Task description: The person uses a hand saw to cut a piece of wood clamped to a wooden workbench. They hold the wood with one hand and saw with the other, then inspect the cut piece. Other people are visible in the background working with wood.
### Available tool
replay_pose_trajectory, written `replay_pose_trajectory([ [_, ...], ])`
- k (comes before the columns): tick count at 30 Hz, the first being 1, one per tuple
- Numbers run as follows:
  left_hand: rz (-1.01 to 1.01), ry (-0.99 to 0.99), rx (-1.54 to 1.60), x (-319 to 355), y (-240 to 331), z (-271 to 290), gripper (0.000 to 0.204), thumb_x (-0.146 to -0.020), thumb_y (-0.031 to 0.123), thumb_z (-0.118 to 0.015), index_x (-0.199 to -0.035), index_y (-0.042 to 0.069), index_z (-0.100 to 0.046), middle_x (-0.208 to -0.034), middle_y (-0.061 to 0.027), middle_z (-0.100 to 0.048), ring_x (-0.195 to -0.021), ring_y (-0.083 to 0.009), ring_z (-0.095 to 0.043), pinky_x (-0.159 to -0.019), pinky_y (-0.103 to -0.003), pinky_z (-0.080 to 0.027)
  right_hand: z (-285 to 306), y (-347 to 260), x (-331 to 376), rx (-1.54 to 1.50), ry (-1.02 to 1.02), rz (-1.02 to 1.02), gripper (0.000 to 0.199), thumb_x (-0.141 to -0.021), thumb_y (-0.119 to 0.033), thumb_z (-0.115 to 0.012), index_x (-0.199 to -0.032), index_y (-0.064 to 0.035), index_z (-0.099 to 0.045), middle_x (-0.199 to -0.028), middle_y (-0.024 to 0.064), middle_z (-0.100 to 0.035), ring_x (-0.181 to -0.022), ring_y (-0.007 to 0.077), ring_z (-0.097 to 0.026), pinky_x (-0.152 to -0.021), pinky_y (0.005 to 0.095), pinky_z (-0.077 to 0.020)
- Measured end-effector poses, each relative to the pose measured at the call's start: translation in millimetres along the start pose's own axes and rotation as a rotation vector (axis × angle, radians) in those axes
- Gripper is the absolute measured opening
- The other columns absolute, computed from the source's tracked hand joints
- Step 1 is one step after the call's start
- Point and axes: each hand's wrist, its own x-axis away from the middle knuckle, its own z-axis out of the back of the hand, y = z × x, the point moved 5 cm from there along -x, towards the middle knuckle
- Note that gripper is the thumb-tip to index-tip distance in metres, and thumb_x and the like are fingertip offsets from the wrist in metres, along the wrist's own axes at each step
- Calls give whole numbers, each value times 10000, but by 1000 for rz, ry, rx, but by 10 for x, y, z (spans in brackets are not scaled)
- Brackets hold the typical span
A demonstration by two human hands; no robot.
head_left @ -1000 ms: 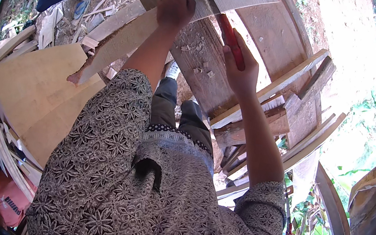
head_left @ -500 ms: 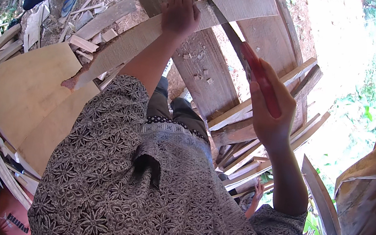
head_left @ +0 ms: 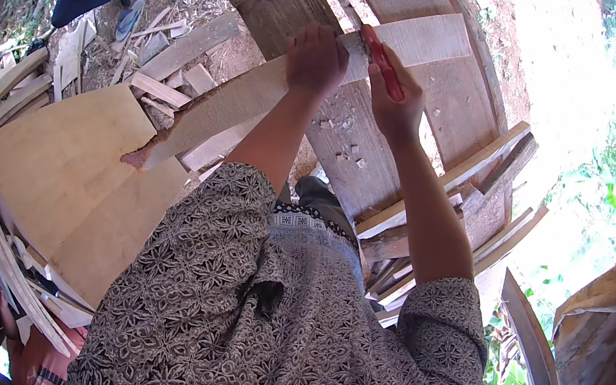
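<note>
Thin pale wood strip (head_left: 259,96) lies across the big plank (head_left: 379,147), looks light, springy. Left hand (head_left: 315,59) clamps its top edge; right hand (head_left: 397,98) w/ grip tight round red-handled knife (head_left: 381,59), just beside.

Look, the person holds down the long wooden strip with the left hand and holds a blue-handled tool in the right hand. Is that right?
Not quite: the handle is red, not blue. In the head view the left hand presses on the long wooden strip, and the right hand grips a red-handled tool against that strip.
</note>
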Motion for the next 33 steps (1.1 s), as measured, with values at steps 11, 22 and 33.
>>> replay_pose_trajectory([
  [11, 14, 83, -11, 23, -19, -77, 285, -931, 343, -583, -1061, 96, -639, -1050, -135, -673, -1041, -319, -658, -916, -501, -490, -2, 465, 413, -113, 8, 92, 577, -982, -300, -749, -1498, -126, -559, -1246, 147, -727, -1088, 175, -696, -956, 320, -533],
  [22, 3, 152, 56, 28, 38, -12, 235, -936, 312, -570, -993, 90, -619, -1017, -138, -664, -1011, -350, -644, -912, -520, -481, 151, 830, 551, -117, -53, -54, 594, -994, -411, -695, -1507, -156, -539, -1262, 149, -716, -1194, 267, -681, -1010, 382, -505],
  [33, 8, 120, 33, 27, -11, -101, 207, -953, 292, -562, -1011, 100, -610, -1018, -132, -646, -1002, -335, -641, -894, -517, -485, 629, 68, 872, 45, -4, 92, 515, -950, -167, -726, -1440, -78, -595, -1181, 178, -748, -1099, 271, -736, -935, 372, -559],
])
